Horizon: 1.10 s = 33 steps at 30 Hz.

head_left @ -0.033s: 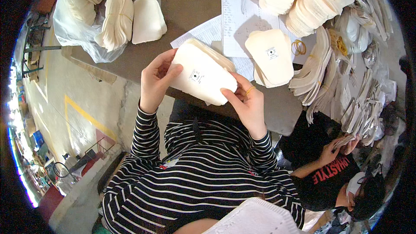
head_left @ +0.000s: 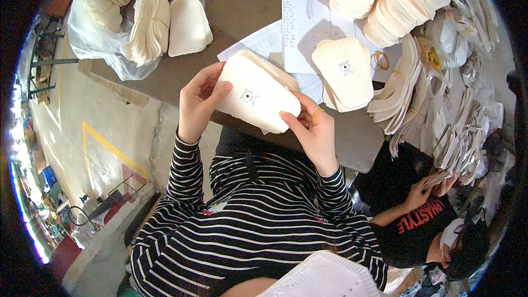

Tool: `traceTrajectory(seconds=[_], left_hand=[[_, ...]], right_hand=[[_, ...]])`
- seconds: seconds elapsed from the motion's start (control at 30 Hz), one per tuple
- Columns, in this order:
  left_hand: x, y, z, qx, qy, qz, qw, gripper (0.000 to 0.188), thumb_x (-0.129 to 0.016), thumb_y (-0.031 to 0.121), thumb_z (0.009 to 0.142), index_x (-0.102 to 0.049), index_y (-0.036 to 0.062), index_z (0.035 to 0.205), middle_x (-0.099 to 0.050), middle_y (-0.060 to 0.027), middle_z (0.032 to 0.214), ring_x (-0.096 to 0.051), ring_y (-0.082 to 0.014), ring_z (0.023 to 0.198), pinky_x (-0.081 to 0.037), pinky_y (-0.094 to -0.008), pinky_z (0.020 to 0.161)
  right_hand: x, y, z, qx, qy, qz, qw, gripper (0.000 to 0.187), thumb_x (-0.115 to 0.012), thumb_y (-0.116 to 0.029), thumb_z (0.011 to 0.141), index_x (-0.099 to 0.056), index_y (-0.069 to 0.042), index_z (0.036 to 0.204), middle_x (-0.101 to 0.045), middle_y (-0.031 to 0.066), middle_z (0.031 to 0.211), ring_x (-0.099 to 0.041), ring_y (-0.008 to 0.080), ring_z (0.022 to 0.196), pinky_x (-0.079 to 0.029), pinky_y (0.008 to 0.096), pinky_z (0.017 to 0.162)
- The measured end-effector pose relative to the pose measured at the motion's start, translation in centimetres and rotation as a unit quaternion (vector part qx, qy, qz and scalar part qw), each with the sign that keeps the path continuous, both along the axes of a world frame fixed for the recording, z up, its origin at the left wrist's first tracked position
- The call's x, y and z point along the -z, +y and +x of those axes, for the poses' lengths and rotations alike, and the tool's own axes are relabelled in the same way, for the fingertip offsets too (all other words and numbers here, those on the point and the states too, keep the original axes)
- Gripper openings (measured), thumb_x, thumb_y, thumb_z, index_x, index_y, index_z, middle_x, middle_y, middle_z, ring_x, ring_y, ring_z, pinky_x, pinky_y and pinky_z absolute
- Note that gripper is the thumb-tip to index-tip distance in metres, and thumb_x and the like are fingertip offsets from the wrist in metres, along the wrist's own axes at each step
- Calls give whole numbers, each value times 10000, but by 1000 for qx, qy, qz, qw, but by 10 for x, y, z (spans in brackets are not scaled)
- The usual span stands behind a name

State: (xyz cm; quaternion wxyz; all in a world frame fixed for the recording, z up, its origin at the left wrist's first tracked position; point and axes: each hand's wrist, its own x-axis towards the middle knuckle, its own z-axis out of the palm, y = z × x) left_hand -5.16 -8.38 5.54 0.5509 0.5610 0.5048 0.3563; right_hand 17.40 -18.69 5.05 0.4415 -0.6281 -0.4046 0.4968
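Both my hands hold a flat, cream tapered pad with rounded corners and a small dark print, tilted above the table's near edge. My left hand pinches its left end, thumb on top and fingers mostly hidden behind. At the lower right corner, my right hand grips it between thumb and fingers; a yellow band circles one finger. Just behind it show the edges of more cream pads; whether they are held too I cannot tell. A small pile of similar printed pads lies to the right.
Papers with a pen lie on the brown table. Banded pads and a plastic bag are at back left, tall stacks at back right. Yellow rubber bands lie nearby. A co-worker handles pale strips at right.
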Motion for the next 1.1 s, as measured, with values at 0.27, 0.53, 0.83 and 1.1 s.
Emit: traceTrajectory(seconds=[0.27, 0.53, 0.83, 1.1], left_hand=[[20, 20, 3, 38, 162, 151, 974, 540, -750, 132, 848, -560, 62, 1349, -607, -76, 1108, -561, -145, 862, -503, -285, 765], [-14, 20, 12, 330, 360, 289, 824, 1162, -912, 189, 536, -333, 227, 1542, -197, -182, 1613, -183, -465, 1470, -196, -644, 1174], [15, 61, 29, 367, 260, 326, 832, 1046, -871, 205, 554, -422, 191, 1498, -468, -117, 1385, -373, -424, 1345, -282, -679, 1101], [14, 52, 30, 358, 345, 310, 810, 1140, -905, 374, 532, -381, 190, 1527, -322, -147, 1546, -221, -475, 1438, -206, -713, 1117]], right_hand=[[1, 19, -5, 2, -226, 62, 972, 674, -825, -185, 764, -529, -36, 1350, -530, 213, 1308, -537, 336, 1200, -451, 431, 1002], [-6, 32, -19, -164, -371, 109, 907, 1071, -908, -224, 594, -356, -93, 1502, -284, 248, 1528, -298, 469, 1398, -326, 533, 1136], [8, 56, -11, -174, -383, 73, 904, 962, -847, -233, 679, -360, 8, 1473, -490, 250, 1345, -526, 412, 1208, -435, 468, 1027], [-6, 36, 50, 13, -366, 135, 921, 894, -848, -329, 724, -431, 8, 1439, -393, 245, 1482, -372, 443, 1357, -312, 520, 1127]])
